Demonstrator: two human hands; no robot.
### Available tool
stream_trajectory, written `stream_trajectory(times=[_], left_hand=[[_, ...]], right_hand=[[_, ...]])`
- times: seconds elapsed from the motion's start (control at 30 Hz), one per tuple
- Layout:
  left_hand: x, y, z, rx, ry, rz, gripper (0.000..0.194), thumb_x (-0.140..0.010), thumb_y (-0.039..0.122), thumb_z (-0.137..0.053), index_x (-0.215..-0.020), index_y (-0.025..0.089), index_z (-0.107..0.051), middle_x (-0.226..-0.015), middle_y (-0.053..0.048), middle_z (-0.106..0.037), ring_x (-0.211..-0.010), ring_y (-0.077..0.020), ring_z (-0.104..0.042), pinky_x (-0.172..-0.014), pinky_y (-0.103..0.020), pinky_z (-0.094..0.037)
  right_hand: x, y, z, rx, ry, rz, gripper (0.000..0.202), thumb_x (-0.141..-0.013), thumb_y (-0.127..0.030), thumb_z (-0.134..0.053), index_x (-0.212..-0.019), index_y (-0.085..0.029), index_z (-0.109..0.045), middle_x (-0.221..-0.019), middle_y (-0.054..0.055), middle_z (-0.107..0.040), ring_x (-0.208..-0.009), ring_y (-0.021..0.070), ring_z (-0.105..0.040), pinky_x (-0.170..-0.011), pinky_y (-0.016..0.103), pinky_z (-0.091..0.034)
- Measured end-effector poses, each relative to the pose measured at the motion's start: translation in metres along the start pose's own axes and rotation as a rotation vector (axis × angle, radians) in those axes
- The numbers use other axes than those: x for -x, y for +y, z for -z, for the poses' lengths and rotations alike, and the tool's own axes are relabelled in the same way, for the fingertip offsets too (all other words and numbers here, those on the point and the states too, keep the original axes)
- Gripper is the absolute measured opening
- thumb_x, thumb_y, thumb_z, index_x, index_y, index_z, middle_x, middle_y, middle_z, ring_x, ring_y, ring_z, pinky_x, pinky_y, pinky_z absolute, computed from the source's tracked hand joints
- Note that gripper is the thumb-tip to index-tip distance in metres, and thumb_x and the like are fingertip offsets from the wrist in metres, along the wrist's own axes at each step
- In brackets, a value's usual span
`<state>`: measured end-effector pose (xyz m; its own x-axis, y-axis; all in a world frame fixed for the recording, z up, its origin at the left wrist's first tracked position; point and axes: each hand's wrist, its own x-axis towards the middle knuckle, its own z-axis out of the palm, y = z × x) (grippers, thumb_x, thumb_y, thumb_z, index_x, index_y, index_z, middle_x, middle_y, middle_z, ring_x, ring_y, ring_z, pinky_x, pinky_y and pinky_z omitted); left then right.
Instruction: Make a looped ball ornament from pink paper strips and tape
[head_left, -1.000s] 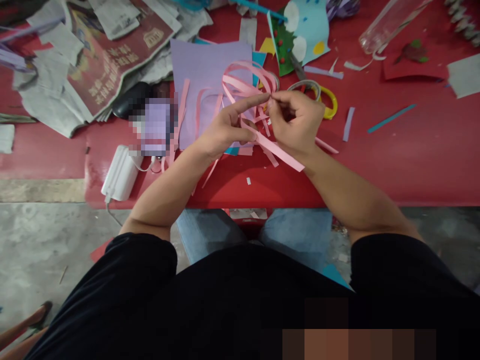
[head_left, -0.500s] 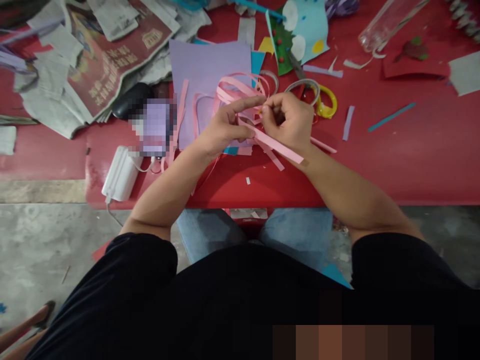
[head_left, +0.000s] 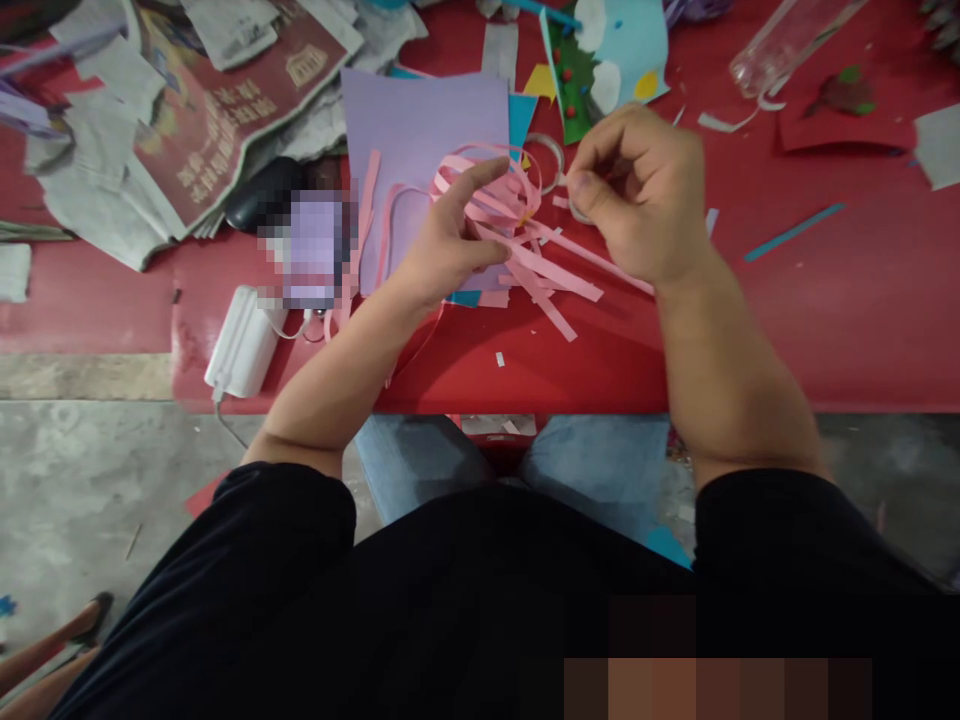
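My left hand [head_left: 457, 235] is at a bundle of looped pink paper strips [head_left: 525, 190], its index finger stretched over the loops and its thumb against the loose tails. The other fingers are hidden beneath. A small yellowish tie [head_left: 525, 218] shows where the loops gather, and pink tails fan out to the lower right. To the right of the bundle, my right hand [head_left: 645, 195] is raised with thumb and fingertips pinched together; whatever is between them is too small to make out. Under the bundle lies a lilac paper sheet [head_left: 427, 120] over blue paper.
Crumpled newspaper [head_left: 97, 150], a black computer mouse [head_left: 266, 195], a blurred-out phone [head_left: 313, 245] and a white power bank [head_left: 244, 340] are on the left. A grey ring [head_left: 556, 160], a decorated card [head_left: 630, 50] and a clear bottle [head_left: 772, 50] lie behind. Paper scraps dot the red table [head_left: 847, 330].
My right hand has moved from the bundle up and to the right, staying pinched, and now covers the yellow-handled scissors. My left hand stays at the strips, its index finger and thumb farther apart.
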<state>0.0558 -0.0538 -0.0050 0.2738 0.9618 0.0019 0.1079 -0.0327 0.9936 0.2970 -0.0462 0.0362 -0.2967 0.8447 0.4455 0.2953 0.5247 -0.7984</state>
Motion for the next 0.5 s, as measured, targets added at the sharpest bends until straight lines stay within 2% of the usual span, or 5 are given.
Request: stream_trajectory(times=[0.1, 0.2, 0.33, 0.5], left_hand=[[0.001, -0.003, -0.001, -0.038, 0.002, 0.014, 0.084, -0.075, 0.018, -0.074, -0.155, 0.027, -0.05, -0.076, 0.002, -0.066, -0.065, -0.015, -0.066, -0.065, -0.032, -0.05], [0.003, -0.002, -0.002, -0.047, -0.007, 0.009, 0.083, -0.073, 0.017, -0.076, -0.152, 0.023, -0.053, -0.072, 0.002, -0.067, -0.072, -0.0189, -0.071, -0.069, -0.033, -0.053], [0.006, 0.002, -0.003, -0.068, -0.043, 0.021, 0.081, -0.072, 0.015, -0.076, -0.15, 0.023, -0.055, -0.07, 0.002, -0.068, -0.069, -0.0187, -0.07, -0.067, -0.032, -0.051], [0.009, 0.008, -0.003, -0.094, -0.043, 0.024, 0.075, -0.071, 0.011, -0.073, -0.143, 0.025, -0.06, -0.088, -0.001, -0.076, -0.069, -0.0159, -0.068, -0.064, -0.031, -0.051]], right_hand=[[-0.001, -0.011, 0.005, -0.047, -0.19, 0.003, 0.037, -0.094, -0.062, -0.077, -0.085, -0.027, -0.069, -0.113, 0.006, -0.071, -0.093, 0.0211, -0.065, -0.082, 0.043, -0.053], [0.006, -0.016, -0.006, -0.072, -0.34, -0.051, 0.028, -0.094, -0.05, -0.079, -0.084, -0.027, -0.068, -0.115, 0.006, -0.072, -0.096, 0.0221, -0.067, -0.085, 0.043, -0.054], [0.011, -0.011, -0.02, -0.005, -0.366, -0.097, 0.014, -0.093, -0.037, -0.076, -0.085, -0.028, -0.068, -0.109, 0.004, -0.07, -0.092, 0.0205, -0.065, -0.082, 0.042, -0.053], [0.01, -0.008, -0.022, 0.067, -0.38, -0.112, 0.011, -0.091, -0.027, -0.075, -0.084, -0.027, -0.066, -0.106, 0.004, -0.07, -0.095, 0.0226, -0.065, -0.087, 0.044, -0.053]])
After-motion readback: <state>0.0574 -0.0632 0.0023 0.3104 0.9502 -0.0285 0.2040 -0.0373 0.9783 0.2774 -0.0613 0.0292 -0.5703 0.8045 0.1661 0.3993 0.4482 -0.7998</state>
